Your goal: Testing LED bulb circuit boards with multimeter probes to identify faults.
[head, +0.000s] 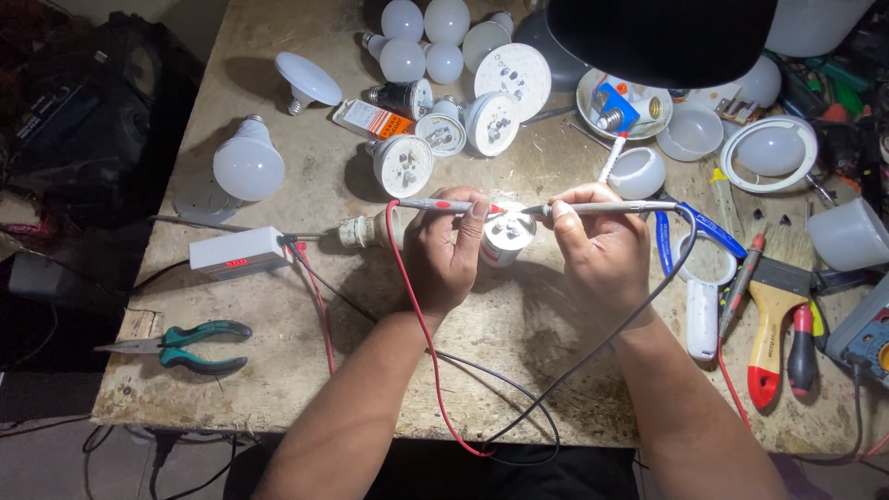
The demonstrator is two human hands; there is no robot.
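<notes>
The left hand (444, 250) had its fingers curled tight around a red-tipped test probe (444, 205), thumb pressed along the shaft, the tip pointing right onto the face of an opened bulb body (507, 236). The right hand (602, 250) pinched a grey probe (602, 208) in the same closed grip, its tip pointing left and meeting the same lit face of the bulb. That white bulb body stood between the two hands, near the middle of the desk (278, 370), partly hidden by the left fingers; whether either hand also touched it cannot be told.

A red lead (417, 315) ran from the left probe down across the wrist toward the near edge, and a black lead (639, 315) looped from the right probe the same way. Just left of the left hand lay a bulb socket (356, 231), wired to a small white box with a red display (236, 253) toward the left edge. Green-handled pliers (185, 345) lay near the front-left corner.

Behind the hands, toward the far edge, sat a cluster of opened bulbs (444, 130) and white bulb domes (421, 37), with a whole white bulb (248, 165) off to the left. To the right of the right hand lay blue-handled pliers (704, 231), a paintbrush with a yellow and red handle (773, 315) and a red screwdriver (802, 352). A black lamp shade (662, 37) hung over the far right part of the desk.
</notes>
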